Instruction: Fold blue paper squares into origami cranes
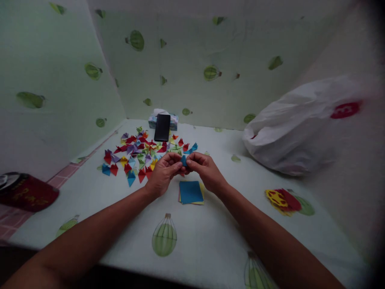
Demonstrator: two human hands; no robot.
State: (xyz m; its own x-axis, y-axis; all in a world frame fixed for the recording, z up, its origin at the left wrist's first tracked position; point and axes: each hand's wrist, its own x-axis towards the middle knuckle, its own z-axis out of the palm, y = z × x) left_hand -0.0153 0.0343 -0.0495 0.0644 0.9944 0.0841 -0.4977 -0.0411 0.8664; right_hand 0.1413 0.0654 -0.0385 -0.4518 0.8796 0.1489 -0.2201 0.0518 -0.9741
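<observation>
We judge that a crease could go crooked if our left hand (162, 171) and right hand (208, 168) pull unevenly, since the blue paper (184, 160) is small and our fingers hide much of it. Squeezing hard could crumple it; loosening both sides at once could drop it near the paper stack (191, 192). The blue paper is just beyond the paper stack, between our hands, and each grip pinches one side of it. The folded pieces (141, 175) spread beyond and left of the paper stack.
</observation>
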